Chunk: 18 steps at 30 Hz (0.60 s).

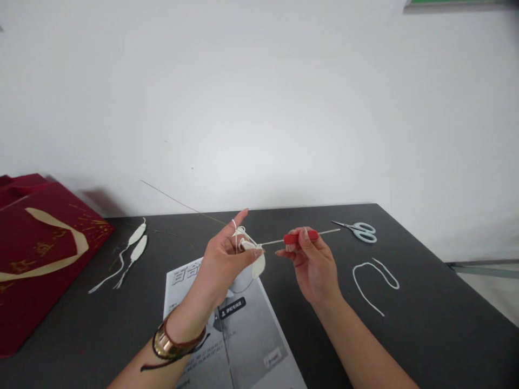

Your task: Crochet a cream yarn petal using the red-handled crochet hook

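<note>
Left hand (221,262): fingers pinching cream crocheted petal (258,263). Right hand (312,265): fingers pinching red-handled crochet hook (300,236). Risk: your yarn loop slipping off.

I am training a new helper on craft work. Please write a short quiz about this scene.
1. True or false: the scissors lie on the table, touched by no hand.
2. What does the right hand hold? A) crochet hook with red handle B) pencil C) scissors
3. How many finished white petals lie near the red bag?

Key: 1 true. 2 A. 3 two. The left hand holds white yarn and a petal piece.
</note>
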Tool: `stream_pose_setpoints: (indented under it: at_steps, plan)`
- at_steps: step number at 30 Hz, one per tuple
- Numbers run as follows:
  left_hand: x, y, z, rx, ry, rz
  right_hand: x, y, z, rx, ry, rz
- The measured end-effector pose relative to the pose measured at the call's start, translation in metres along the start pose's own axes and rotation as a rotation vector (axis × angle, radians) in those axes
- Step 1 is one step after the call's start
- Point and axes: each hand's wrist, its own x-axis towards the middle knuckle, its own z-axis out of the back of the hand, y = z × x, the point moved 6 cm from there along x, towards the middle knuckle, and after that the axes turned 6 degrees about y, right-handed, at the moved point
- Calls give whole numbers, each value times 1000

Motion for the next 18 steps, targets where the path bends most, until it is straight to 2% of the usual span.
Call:
stream_pose_setpoints:
  at_steps: [8,15,18]
  plan:
    - [1,1,1,7,-18,3,-3,8,-3,-94,69,96]
    - [3,2,2,30,-31,-9,-13,17,-7,-302,112,303]
    - [3,2,2,28,-56,-29,-20,23,-12,-471,131,408]
